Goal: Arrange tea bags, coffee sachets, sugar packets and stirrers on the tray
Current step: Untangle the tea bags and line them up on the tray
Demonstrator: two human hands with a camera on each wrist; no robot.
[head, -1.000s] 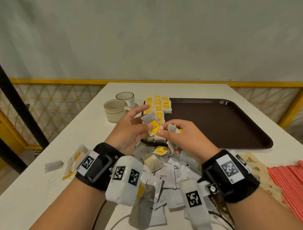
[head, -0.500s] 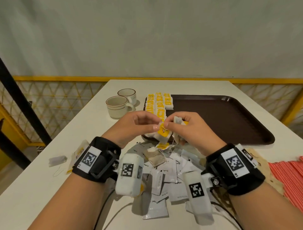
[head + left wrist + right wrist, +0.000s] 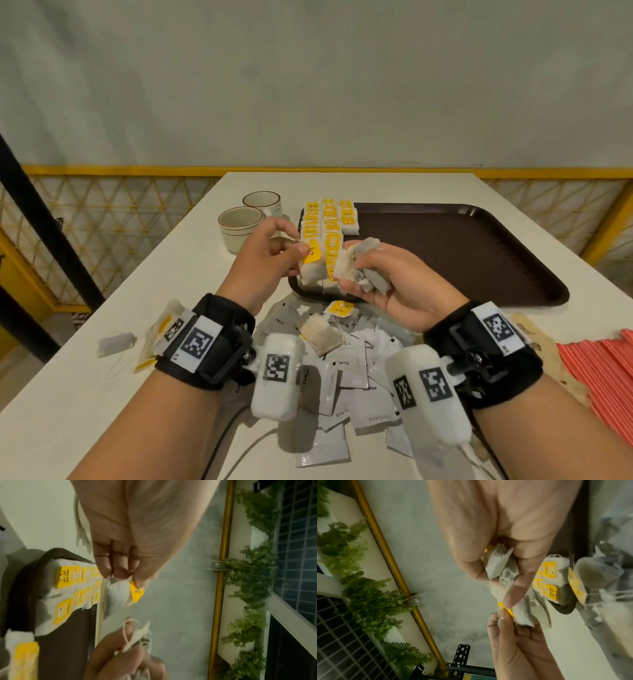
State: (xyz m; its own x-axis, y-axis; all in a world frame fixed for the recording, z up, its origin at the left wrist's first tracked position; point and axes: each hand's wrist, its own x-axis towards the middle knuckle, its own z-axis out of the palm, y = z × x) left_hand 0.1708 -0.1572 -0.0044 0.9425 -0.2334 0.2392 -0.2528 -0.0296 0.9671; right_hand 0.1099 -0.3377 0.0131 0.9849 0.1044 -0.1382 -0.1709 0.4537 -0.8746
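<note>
My left hand (image 3: 274, 250) pinches one tea bag (image 3: 311, 265) by its yellow tag (image 3: 136, 593), holding it over the near left corner of the dark brown tray (image 3: 455, 253). To its right, my right hand (image 3: 387, 277) grips a bunch of tea bags (image 3: 363, 270) in its curled fingers, seen close in the right wrist view as grey-white bags (image 3: 498, 566). Rows of tea bags with yellow tags (image 3: 329, 222) lie along the tray's left end. A loose tea bag (image 3: 322, 334) and white coffee sachets (image 3: 356, 373) are heaped on the table below my wrists.
Two ceramic cups (image 3: 241, 226) stand left of the tray. Red stirrers (image 3: 603, 373) lie at the right edge on brown paper. A stray tea bag (image 3: 114, 342) and a yellow-edged packet (image 3: 157, 332) lie on the white table (image 3: 85, 394) at the left.
My hands have drawn apart: the left one now holds a single tea bag by its tag, separated from the bunch in the right hand. The right palm has turned upward.
</note>
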